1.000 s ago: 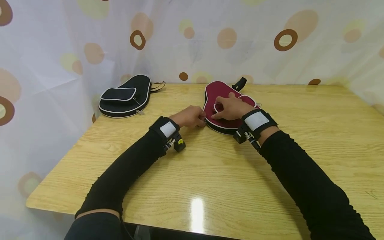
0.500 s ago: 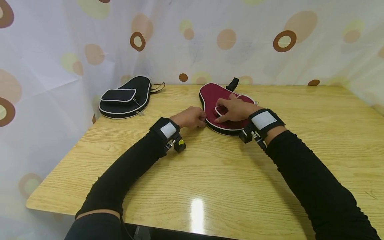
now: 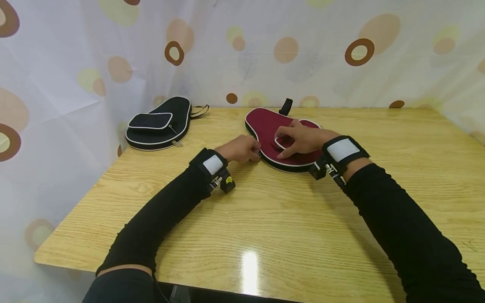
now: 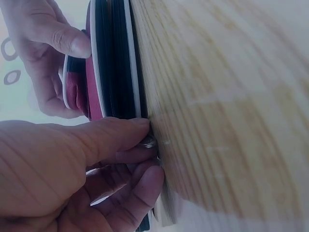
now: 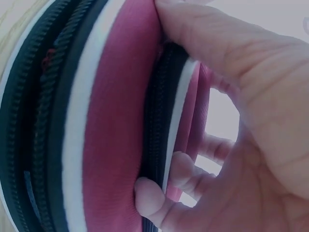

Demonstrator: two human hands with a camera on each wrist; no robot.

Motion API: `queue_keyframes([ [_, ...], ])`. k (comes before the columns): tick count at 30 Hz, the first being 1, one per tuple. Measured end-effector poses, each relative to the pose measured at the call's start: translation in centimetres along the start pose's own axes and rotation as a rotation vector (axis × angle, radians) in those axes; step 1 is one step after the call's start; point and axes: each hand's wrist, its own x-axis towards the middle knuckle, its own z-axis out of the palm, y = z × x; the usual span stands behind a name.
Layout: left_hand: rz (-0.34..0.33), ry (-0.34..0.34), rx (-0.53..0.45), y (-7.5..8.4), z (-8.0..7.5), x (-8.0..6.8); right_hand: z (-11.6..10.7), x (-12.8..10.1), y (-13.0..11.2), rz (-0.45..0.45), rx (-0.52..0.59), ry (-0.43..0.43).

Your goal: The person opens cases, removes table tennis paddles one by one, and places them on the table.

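A dark red, paddle-shaped zip case (image 3: 263, 122) with white piping lies on the table, its narrow end toward the back left. My left hand (image 3: 239, 148) is at its near left edge. In the left wrist view, thumb and fingers pinch a metal zipper pull (image 4: 148, 141) low on the black side band. My right hand (image 3: 308, 139) grips the small raised pocket (image 5: 190, 116) on top of the case, thumb on one side and fingers on the other. Along the rim, the right wrist view shows zipper teeth (image 5: 46, 101) standing apart, with a dark gap between them.
A similar black case (image 3: 159, 122) with a pocket and wrist loop lies at the back left of the wooden table (image 3: 212, 235). A patterned curtain (image 3: 257, 50) hangs behind. The red case's black strap (image 3: 286, 107) points toward it.
The red case has turned counterclockwise, its narrow end and strap swinging left. My right hand has shifted right with it, still gripping the pocket. My left hand has stayed almost in place.
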Motion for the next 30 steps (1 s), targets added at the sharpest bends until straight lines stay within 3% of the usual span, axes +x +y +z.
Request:
queue_keyframes([
  [7, 0.007, -0.004, 0.004, 0.1, -0.1, 0.1, -0.1, -0.3, 0.3, -0.014, 0.033, -0.007],
  [13, 0.017, -0.002, 0.02, 0.2, -0.1, 0.1, 0.4, -0.6, -0.5, 0.028, 0.005, 0.053],
  [16, 0.02, -0.011, 0.021, 0.3, 0.0, 0.1, 0.9, -0.5, -1.3, 0.087, -0.044, 0.107],
  [20, 0.034, -0.027, 0.038, 0.2, 0.2, 0.2, 1.6, -0.1, -2.9, 0.234, -0.097, 0.193],
  [25, 0.035, -0.034, 0.07, 0.4, 0.3, 0.2, 2.2, 0.6, -4.7, 0.434, -0.072, 0.271],
  [30, 0.037, -0.04, 0.09, 0.6, 0.1, 0.2, 2.3, 0.9, -5.1, 0.489, -0.035, 0.293],
])
